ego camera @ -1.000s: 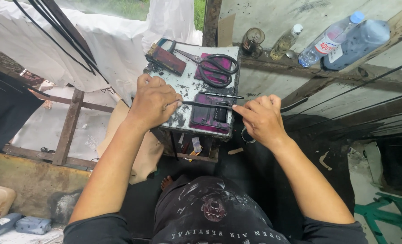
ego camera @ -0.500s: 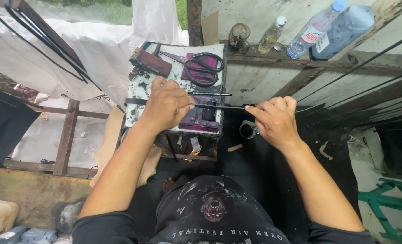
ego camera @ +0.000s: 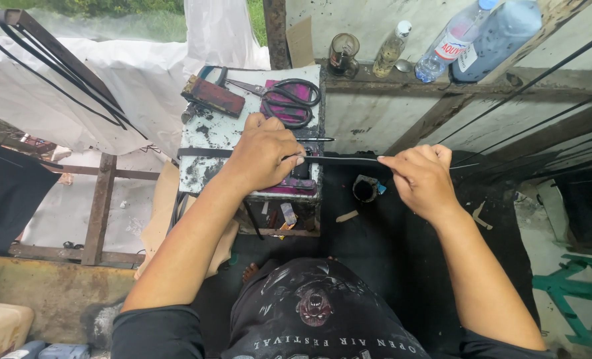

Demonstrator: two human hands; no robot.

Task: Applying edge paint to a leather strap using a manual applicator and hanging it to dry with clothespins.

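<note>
A thin black strip (ego camera: 349,159) is stretched level over the stained white worktop (ego camera: 206,136). It is pressed down by the closed left hand (ego camera: 262,156) and pinched by the right hand (ego camera: 421,178) beyond the edge. Black scissors (ego camera: 289,100) lie behind.

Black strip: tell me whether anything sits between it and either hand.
Nothing visible does. The left hand presses the black strip onto the small stained table, and the right hand pinches it just off the table's edge.
</note>
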